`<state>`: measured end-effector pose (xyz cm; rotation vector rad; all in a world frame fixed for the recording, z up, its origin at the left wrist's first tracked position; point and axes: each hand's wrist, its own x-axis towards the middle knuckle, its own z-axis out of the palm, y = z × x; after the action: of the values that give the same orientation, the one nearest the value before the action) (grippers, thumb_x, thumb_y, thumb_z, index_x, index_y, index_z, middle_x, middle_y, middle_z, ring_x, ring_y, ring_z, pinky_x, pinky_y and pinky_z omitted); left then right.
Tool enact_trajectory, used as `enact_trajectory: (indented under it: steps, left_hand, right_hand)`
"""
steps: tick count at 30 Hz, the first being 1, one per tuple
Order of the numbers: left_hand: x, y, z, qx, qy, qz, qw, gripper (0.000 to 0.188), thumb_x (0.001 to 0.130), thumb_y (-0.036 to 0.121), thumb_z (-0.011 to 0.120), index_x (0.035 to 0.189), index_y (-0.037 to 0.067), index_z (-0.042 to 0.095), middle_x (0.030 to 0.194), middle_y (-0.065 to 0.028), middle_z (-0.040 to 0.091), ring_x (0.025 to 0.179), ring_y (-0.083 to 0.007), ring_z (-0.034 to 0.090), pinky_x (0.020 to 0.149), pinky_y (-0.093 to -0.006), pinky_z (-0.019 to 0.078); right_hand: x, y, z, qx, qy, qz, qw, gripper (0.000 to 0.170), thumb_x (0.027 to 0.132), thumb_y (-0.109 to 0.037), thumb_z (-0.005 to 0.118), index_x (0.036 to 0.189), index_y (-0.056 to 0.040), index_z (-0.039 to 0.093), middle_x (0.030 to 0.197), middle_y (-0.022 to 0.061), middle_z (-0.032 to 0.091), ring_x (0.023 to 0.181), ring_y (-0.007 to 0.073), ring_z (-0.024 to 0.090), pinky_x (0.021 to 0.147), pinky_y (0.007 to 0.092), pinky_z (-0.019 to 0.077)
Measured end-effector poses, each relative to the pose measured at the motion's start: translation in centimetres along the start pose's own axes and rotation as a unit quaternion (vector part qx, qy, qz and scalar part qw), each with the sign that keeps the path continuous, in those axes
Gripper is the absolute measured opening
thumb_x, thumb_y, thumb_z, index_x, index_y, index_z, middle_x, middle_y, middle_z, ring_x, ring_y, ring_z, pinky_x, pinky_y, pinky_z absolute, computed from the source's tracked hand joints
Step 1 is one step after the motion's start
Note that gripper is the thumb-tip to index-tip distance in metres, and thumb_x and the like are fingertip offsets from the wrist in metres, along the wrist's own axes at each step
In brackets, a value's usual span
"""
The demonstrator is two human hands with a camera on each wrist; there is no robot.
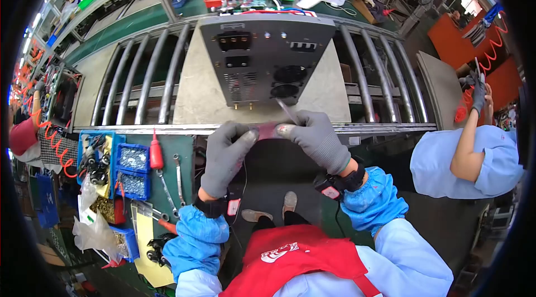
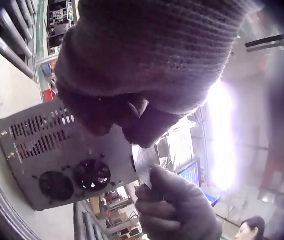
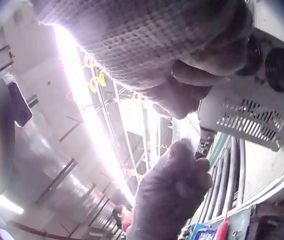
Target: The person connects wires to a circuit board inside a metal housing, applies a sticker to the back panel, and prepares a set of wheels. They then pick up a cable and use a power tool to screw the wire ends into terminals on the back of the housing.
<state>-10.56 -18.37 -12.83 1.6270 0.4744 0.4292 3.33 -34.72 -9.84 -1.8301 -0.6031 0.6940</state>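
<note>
Both gloved hands meet in front of the grey metal cabinet (image 1: pixel 262 62), at the near edge of the roller line. Between them is a small, thin, translucent pinkish piece (image 1: pixel 268 130), pale in the left wrist view (image 2: pixel 143 165). My left hand (image 1: pixel 228 154) pinches its left end between thumb and fingers. My right hand (image 1: pixel 317 139) pinches the other end, and a thin pointed strip (image 1: pixel 286 111) sticks up from that hand toward the cabinet. What this strip is I cannot tell. The cabinet stands on a pale board, with two round fans and vent slots facing me.
On the left bench lie a red-handled screwdriver (image 1: pixel 156 154), wrenches (image 1: pixel 178 180), blue bins of screws (image 1: pixel 133 169) and plastic bags (image 1: pixel 97 233). Metal rollers (image 1: pixel 148 76) flank the pale board (image 1: pixel 192 96). Another person (image 1: pixel 469 160) works at the right.
</note>
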Motion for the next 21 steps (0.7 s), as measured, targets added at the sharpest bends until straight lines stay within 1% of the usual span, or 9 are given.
enact_trajectory:
  steps: [4, 6, 7, 9, 10, 14, 17, 20, 21]
  left_hand:
    - [5.6, -0.7, 3.9, 0.038, 0.000, 0.105, 0.994, 0.019, 0.086, 0.017, 0.070, 0.089, -0.002, 0.068, 0.077, -0.0062, 0.060, 0.073, -0.0139, 0.055, 0.066, -0.0289, 0.0441]
    - [8.4, -1.2, 5.2, 0.049, 0.000, 0.133, 0.990, 0.019, 0.088, 0.015, 0.069, 0.092, -0.004, 0.069, 0.080, -0.0038, 0.063, 0.075, -0.0101, 0.056, 0.068, -0.0256, 0.0447]
    - [9.5, -1.4, 5.8, 0.055, 0.001, 0.148, 0.987, 0.019, 0.088, 0.013, 0.069, 0.094, -0.005, 0.069, 0.082, -0.0026, 0.064, 0.076, -0.0082, 0.056, 0.069, -0.0239, 0.0450]
    - [11.1, -0.9, 7.0, 0.046, 0.019, 0.144, 0.988, 0.018, 0.088, 0.013, 0.069, 0.092, -0.004, 0.069, 0.079, -0.0025, 0.064, 0.073, -0.0073, 0.055, 0.067, -0.0236, 0.0442]
    - [11.7, -0.8, 7.5, 0.042, 0.028, 0.143, 0.988, 0.017, 0.088, 0.013, 0.070, 0.091, -0.004, 0.069, 0.078, -0.0024, 0.064, 0.072, -0.0068, 0.054, 0.065, -0.0234, 0.0437]
    - [13.7, -1.9, 8.8, 0.132, 0.109, 0.216, 0.961, 0.017, 0.087, 0.014, 0.070, 0.085, -0.003, 0.069, 0.067, -0.0019, 0.060, 0.063, -0.0060, 0.051, 0.058, -0.0242, 0.0416]
    - [14.2, -1.8, 9.1, 0.165, 0.124, 0.227, 0.952, 0.018, 0.087, 0.014, 0.071, 0.083, -0.003, 0.069, 0.065, -0.0013, 0.059, 0.061, -0.0064, 0.051, 0.057, -0.0245, 0.0412]
    - [14.9, -2.4, 9.6, 0.138, 0.148, 0.202, 0.958, 0.019, 0.087, 0.015, 0.072, 0.082, -0.003, 0.068, 0.063, -0.0022, 0.059, 0.060, -0.0071, 0.051, 0.056, -0.0254, 0.0414]
    - [15.0, -2.6, 9.8, 0.142, 0.158, 0.218, 0.953, 0.019, 0.085, 0.015, 0.073, 0.080, -0.002, 0.067, 0.063, -0.0059, 0.060, 0.058, -0.0117, 0.054, 0.055, -0.0279, 0.0422]
  right_hand:
    - [3.5, 3.0, -3.2, 0.043, 0.073, -0.059, 0.995, 0.027, 0.088, -0.025, 0.072, 0.094, 0.0018, 0.071, 0.071, 0.0015, 0.061, 0.069, 0.0075, 0.053, 0.062, 0.0277, 0.0453]
    - [5.3, 3.5, -4.2, 0.039, 0.122, -0.107, 0.986, 0.025, 0.089, -0.023, 0.071, 0.092, 0.0020, 0.069, 0.069, -0.0007, 0.058, 0.066, 0.0063, 0.051, 0.060, 0.0258, 0.0436]
    - [6.0, 3.3, -4.7, 0.034, 0.135, -0.107, 0.984, 0.024, 0.089, -0.022, 0.071, 0.093, 0.0022, 0.069, 0.068, -0.0008, 0.058, 0.065, 0.0058, 0.051, 0.059, 0.0252, 0.0434]
    - [7.5, 3.1, -5.4, 0.025, 0.160, -0.110, 0.981, 0.023, 0.090, -0.021, 0.070, 0.093, 0.0025, 0.069, 0.067, -0.0011, 0.058, 0.064, 0.0049, 0.051, 0.057, 0.0240, 0.0428]
    - [8.4, 3.4, -5.3, 0.047, 0.171, -0.135, 0.975, 0.023, 0.090, -0.019, 0.071, 0.094, 0.0030, 0.068, 0.066, -0.0013, 0.057, 0.061, 0.0041, 0.051, 0.055, 0.0230, 0.0421]
    - [10.8, 5.4, -5.0, 0.078, 0.214, -0.177, 0.957, 0.022, 0.089, -0.017, 0.072, 0.094, 0.0033, 0.068, 0.066, -0.0019, 0.057, 0.059, 0.0045, 0.051, 0.053, 0.0234, 0.0423]
    - [11.6, 6.1, -4.8, 0.072, 0.243, -0.206, 0.945, 0.022, 0.088, -0.018, 0.074, 0.093, 0.0034, 0.068, 0.065, -0.0002, 0.058, 0.058, 0.0057, 0.052, 0.054, 0.0241, 0.0432]
    - [12.3, 6.0, -4.5, 0.050, 0.278, -0.211, 0.936, 0.023, 0.086, -0.018, 0.075, 0.092, 0.0031, 0.069, 0.066, 0.0033, 0.060, 0.059, 0.0079, 0.054, 0.055, 0.0261, 0.0446]
    - [12.4, 6.3, -4.5, 0.047, 0.283, -0.219, 0.933, 0.023, 0.086, -0.018, 0.075, 0.092, 0.0029, 0.069, 0.066, 0.0045, 0.061, 0.059, 0.0087, 0.055, 0.055, 0.0267, 0.0449]
